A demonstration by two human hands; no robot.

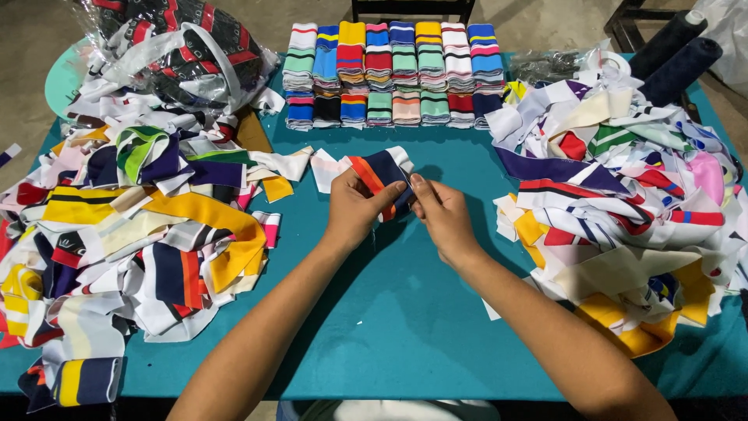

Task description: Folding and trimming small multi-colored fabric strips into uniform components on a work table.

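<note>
- Left hand (354,206) and right hand (442,214) both pinched the navy, orange-and-white-striped fabric strip (383,173), held between them above the teal table (389,312).
- Clear plastic bag (183,47) held dark patterned cloth.

Loose strips (148,226) lay heaped at the worktop's (405,327) left, another heap (623,195) at its right, folded stacks (393,74) in rows behind, between them.

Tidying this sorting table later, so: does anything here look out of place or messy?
The folded striped bands sit in neat rows, but loose heaps and sprawl on both sides, the left one hanging over the table edge. Both hands hold a navy-orange strip.
</note>
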